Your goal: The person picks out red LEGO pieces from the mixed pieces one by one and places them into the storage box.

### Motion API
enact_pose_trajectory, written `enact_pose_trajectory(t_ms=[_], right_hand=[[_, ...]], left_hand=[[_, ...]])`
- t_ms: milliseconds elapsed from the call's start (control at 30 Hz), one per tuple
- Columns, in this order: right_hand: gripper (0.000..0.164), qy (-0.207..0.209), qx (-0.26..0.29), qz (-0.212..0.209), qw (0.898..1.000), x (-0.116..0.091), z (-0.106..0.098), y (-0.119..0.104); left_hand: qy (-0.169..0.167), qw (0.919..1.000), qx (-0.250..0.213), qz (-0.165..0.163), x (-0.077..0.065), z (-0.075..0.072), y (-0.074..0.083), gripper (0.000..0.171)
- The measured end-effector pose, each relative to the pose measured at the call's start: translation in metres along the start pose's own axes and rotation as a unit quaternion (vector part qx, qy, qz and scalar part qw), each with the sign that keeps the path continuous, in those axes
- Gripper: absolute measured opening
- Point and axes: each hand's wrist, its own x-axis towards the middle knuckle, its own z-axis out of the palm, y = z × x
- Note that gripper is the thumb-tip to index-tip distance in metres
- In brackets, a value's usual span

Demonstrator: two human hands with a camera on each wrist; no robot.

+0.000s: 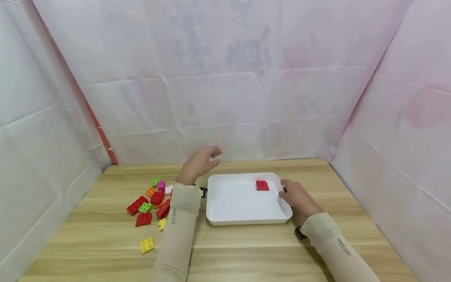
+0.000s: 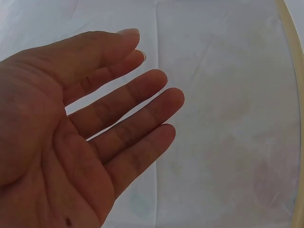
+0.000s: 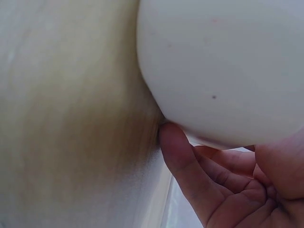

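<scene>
A white rectangular tray (image 1: 234,201) lies on the table with one red toy brick (image 1: 262,185) inside, near its back right corner. My right hand (image 1: 297,196) grips the tray's right side. In the right wrist view, the fingers (image 3: 178,147) of that hand curl against the tray's outer wall (image 3: 218,76) and underside. My left hand (image 1: 200,164) is raised behind the tray's back left corner. Its palm faces the left wrist view, where the relaxed fingers (image 2: 137,121) are slightly bent, with nothing between them and the thumb.
To the left, a loose pile of toy bricks in red, green (image 1: 145,207), orange (image 1: 150,192), purple and white is partly covered by my left sleeve (image 1: 183,231). A yellow brick (image 1: 147,245) lies apart, closer to me. Draped white sheets (image 1: 229,98) enclose the wooden table (image 1: 243,250).
</scene>
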Motion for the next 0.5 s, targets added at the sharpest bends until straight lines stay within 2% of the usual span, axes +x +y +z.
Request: enact_pose_trajectory(t_ms=[333, 500], right_hand=[[0.048, 0.004, -0.002, 0.006, 1.000, 0.003, -0.004, 0.001], [0.049, -0.003, -0.002, 0.015, 1.000, 0.003, -0.005, 0.001]], left_hand=[[-0.002, 0.9999, -0.003, -0.015, -0.017, -0.016, -0.023, 0.033], [-0.007, 0.9992, 0.001, -0.040, -0.030, -0.024, -0.034, 0.038]])
